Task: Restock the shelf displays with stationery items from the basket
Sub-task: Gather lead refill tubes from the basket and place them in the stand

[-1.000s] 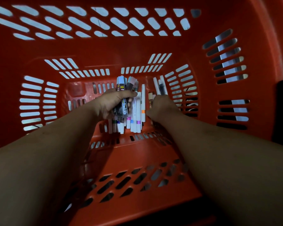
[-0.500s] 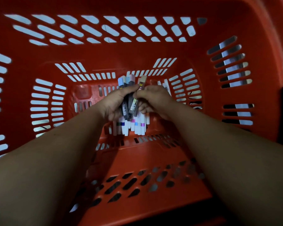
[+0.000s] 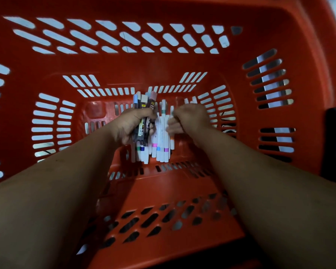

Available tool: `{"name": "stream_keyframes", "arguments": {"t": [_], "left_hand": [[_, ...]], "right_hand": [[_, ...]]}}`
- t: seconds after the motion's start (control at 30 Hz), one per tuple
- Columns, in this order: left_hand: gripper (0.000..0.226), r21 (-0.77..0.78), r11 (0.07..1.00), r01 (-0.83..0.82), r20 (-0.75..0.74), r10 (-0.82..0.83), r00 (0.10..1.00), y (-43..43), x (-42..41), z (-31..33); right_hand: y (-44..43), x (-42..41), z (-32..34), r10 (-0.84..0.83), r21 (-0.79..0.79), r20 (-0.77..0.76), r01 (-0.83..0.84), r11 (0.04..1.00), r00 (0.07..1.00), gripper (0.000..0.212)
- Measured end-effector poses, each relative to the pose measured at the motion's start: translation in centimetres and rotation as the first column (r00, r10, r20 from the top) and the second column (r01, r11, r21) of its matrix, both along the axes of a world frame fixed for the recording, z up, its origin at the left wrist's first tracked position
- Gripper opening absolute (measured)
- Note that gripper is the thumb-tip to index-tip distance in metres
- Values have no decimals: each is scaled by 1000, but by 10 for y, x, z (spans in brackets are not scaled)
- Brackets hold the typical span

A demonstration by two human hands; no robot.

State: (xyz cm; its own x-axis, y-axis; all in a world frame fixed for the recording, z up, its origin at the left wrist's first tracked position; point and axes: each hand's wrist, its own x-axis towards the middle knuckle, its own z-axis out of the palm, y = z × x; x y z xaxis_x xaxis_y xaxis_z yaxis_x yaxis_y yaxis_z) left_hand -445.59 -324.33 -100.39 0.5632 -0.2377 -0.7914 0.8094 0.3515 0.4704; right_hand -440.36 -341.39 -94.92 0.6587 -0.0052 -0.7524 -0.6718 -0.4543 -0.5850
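Head view: we look down our two bare arms into a deep orange basket (image 3: 159, 187). Its walls are full of long slots. Both arms go past the near wall to the bottom.

Down there our left hand (image 3: 127, 127) is closed tight around a bunch of dark pens (image 3: 144, 123). The pens stand up in our fist. Their tops, which are blue, white and pink, stick out above our fingers, and their lower ends show under our hand.

Just beside this bunch, on the right, lie the white markers (image 3: 161, 146). They rest side by side on the basket floor. Each has a small band of colour, such as green, blue, pink or purple. They lie between our two hands and a bit under them.

Our right hand (image 3: 190, 119) is on the right of the markers, with its fingers curled in. It is blurry, so we cannot tell if it holds a marker or only touches them.

Past the hands is the far wall of the basket. A black handle (image 3: 334, 144) shows at the right edge.
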Motion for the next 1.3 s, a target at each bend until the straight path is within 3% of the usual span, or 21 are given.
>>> {"name": "stream_keyframes", "arguments": {"t": [0.03,0.07,0.1,0.27,0.5,0.6,0.7,0.77,0.9,1.03,1.17,1.3], "left_hand": [[7,-21,1000,0,-16,0,1000,1,0,-2],[9,-36,999,-2,-27,1,1000,1,0,-3],[9,-47,999,-6,-29,4,1000,2,0,-5],[23,-118,993,14,25,-11,1000,-2,1,-1],[29,-20,990,137,7,-137,991,-4,1,10],[26,49,985,166,7,-166,986,-4,3,18],[26,46,963,266,-15,-265,964,-4,6,35],[32,33,960,276,-14,-276,961,-1,11,50],[31,106,963,250,-13,-250,968,8,26,97],[33,157,945,288,11,-294,956,12,32,158],[8,238,937,254,98,-283,954,16,24,227],[13,288,951,114,178,-170,969,19,8,293]], "right_hand": [[-9,1,-3,130,-284,92,-99,954,987,19],[-19,0,-5,291,-521,132,-183,834,948,16],[-28,-1,-7,406,-646,126,-236,726,905,16],[-29,-4,-14,616,-746,-30,-428,510,787,23],[-27,-3,-12,664,-760,-17,-441,477,748,27],[-19,0,-7,624,-613,105,-444,653,774,25],[0,3,7,415,-249,198,-364,898,888,36],[14,8,23,274,-47,153,-270,962,950,42],[28,21,72,187,121,38,-191,974,982,30],[29,26,118,221,177,35,-223,959,975,27],[34,17,182,275,182,135,-296,938,952,26],[29,1,257,235,285,317,-328,901,919,15]]}}
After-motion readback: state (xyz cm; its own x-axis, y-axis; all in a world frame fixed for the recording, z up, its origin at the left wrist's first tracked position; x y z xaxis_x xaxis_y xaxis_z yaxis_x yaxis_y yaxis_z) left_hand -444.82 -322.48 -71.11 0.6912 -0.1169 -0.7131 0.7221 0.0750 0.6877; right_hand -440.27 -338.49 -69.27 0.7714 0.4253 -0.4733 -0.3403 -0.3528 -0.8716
